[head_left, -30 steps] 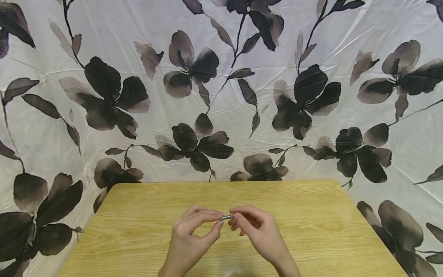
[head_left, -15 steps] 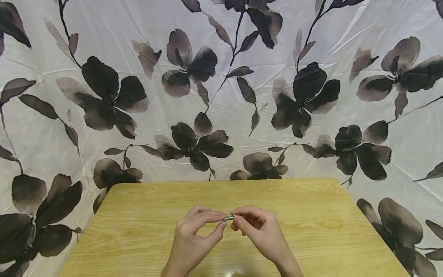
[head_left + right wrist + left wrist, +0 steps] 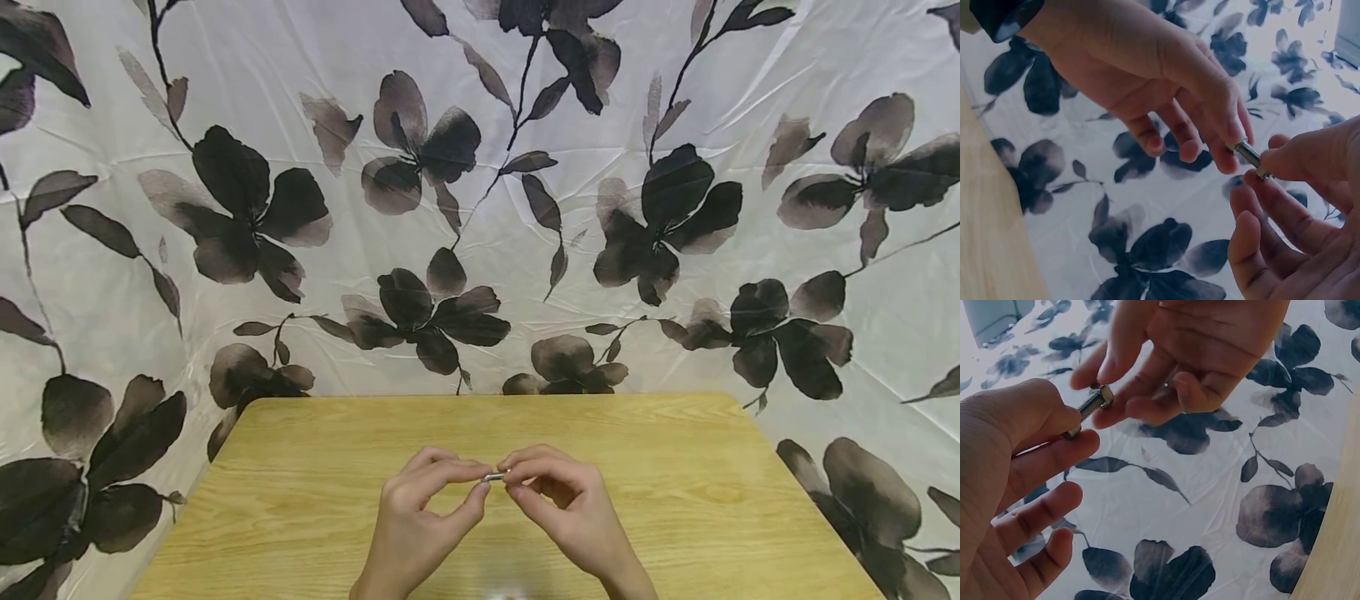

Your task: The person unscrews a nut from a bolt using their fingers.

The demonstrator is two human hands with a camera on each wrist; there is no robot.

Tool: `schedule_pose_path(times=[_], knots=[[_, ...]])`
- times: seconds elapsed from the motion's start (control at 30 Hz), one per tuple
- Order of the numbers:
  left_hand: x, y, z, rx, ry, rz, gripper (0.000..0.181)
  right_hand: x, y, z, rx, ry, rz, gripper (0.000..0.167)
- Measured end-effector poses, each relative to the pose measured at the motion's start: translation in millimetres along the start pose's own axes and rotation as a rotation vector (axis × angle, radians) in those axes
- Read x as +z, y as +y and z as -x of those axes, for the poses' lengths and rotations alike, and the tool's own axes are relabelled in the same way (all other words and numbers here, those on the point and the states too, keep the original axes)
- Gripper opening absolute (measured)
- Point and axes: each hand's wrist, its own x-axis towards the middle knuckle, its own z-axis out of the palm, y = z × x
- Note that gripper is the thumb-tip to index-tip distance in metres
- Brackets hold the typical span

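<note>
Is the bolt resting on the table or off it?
Off it: the left hand pinches the bolt, and both wrist views show cloth, not tabletop, behind it.

- Cloth (image 3: 547, 325): white, glossy, fills the view behind and to both sides of the table; creases visible.
- Flowers (image 3: 232, 179): printed, dark grey to brownish, with leaves (image 3: 101, 229) and thin stems.
- Table (image 3: 675, 483): yellow, wood-grained top, rounded far corners.
- Light: small glare (image 3: 504, 593) on the near tabletop; washed-out brightness in left wrist view's upper left.
- Grey-blue shape (image 3: 999, 322): same corner, unidentifiable.
</note>
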Motion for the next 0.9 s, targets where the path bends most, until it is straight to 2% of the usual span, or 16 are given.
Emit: schedule_pose_path(times=[0.1,0.17,0.3,0.37,0.43,0.53,0.67,0.9], knots=[[0.8,0.4,-0.5,0.006,0.000,-0.007,0.032,-1.3,-0.5,2.1,-0.010,0.021,-0.002,0.028],[0.9,0.7,-1.0,0.002,0.000,-0.011,0.033,-2.0,-1.5,2.2,0.025,0.044,0.013,0.029],[1.3,1.1,-2.2,-0.009,-0.002,-0.013,0.034,-3.0,-4.2,0.1,0.202,0.090,0.063,0.025],[2.4,1.2,-2.0,-0.005,-0.005,-0.005,0.034,-3.6,-4.9,-1.2,0.298,0.089,0.080,0.021],[3.5,1.4,-1.4,0.001,-0.007,0.002,0.034,-4.4,-4.4,-2.1,0.350,0.070,0.101,0.020],[4.4,1.9,-0.5,0.004,-0.008,0.008,0.035,-5.2,-3.1,-2.4,0.354,0.035,0.099,0.023],[4.7,2.2,-0.5,0.000,-0.010,0.012,0.036,-6.2,-2.3,-1.7,0.307,0.029,0.094,0.021],[5.6,4.0,-2.5,0.009,-0.009,0.022,0.036,-8.2,-9.6,0.0,0.283,0.023,0.053,0.016]])
